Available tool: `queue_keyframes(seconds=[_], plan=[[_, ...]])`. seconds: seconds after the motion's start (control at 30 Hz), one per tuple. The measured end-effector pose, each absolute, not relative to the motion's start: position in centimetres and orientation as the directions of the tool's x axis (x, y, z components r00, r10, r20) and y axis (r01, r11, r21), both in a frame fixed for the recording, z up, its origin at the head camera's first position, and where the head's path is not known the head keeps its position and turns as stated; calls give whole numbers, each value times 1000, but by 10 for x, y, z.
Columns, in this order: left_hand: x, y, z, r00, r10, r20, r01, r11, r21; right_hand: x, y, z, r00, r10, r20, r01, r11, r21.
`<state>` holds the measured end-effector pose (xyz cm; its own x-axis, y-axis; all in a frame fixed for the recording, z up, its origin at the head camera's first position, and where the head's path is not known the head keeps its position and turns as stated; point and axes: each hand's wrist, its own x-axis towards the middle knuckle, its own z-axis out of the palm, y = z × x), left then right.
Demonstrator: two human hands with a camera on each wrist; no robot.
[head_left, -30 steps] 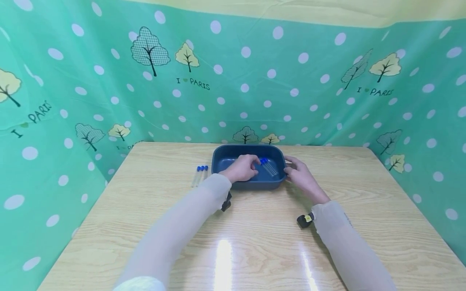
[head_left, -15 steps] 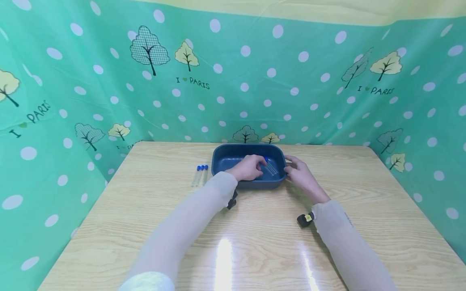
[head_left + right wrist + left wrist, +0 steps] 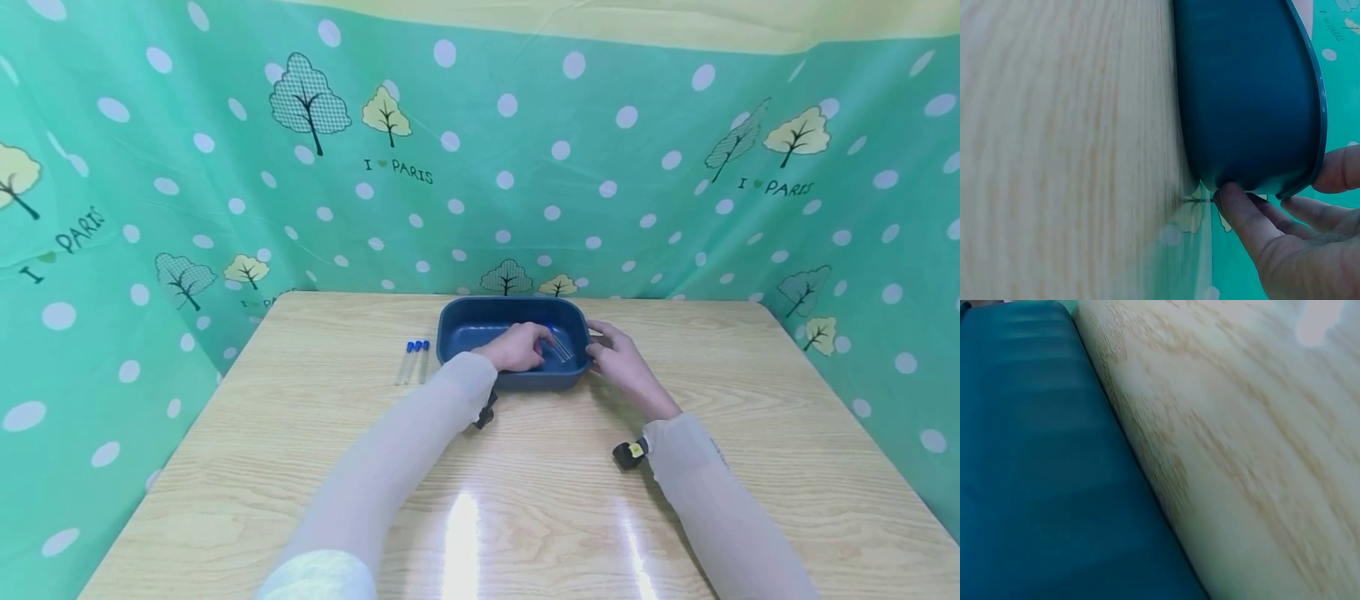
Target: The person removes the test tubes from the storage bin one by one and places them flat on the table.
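A dark blue plastic basin (image 3: 480, 310) stands near the table's back edge. My left hand (image 3: 517, 347) reaches into it with bent fingers. The fingertips are at several clear test tubes (image 3: 561, 350) with blue caps, lying slanted in the right part; the hand partly hides them, so whether it pinches one is unclear. My right hand (image 3: 617, 354) holds the basin's right end. In the right wrist view, the thumb (image 3: 1339, 170) lies at the rim and the other fingers press the outer wall. The left wrist view shows only the basin's outer side (image 3: 1041, 456) and the table.
Three more test tubes (image 3: 412, 362) with blue caps lie side by side on the wooden table (image 3: 525, 483), left of the basin. A green curtain (image 3: 450, 208) with dots and trees hangs behind the table and along both sides.
My left hand has moved a little to the right inside the basin and covers more of the blue caps. My right hand and the basin have stayed in place.
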<state>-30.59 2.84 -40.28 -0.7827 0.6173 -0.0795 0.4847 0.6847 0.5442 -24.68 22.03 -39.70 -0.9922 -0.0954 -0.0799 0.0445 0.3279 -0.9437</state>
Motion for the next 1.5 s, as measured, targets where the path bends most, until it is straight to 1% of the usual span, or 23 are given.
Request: queue_keyframes(seconds=[0.33, 0.67, 1.03, 1.5], plan=[[-308, 32, -403, -773, 629, -79, 492, 674, 551, -247, 220, -396, -992, -104, -71, 36, 308, -951], [-308, 35, -404, -771, 630, -98, 516, 707, 483, -246, 221, -396, -992, -99, -73, 38, 315, -948], [-308, 35, -404, -765, 637, -96, 528, 704, 474, -247, 221, -396, -993, -99, -69, 31, 339, -940], [-307, 35, -405, -782, 617, -89, 512, 717, 472, -248, 222, -399, -993, -102, -65, 29, 315, -949]])
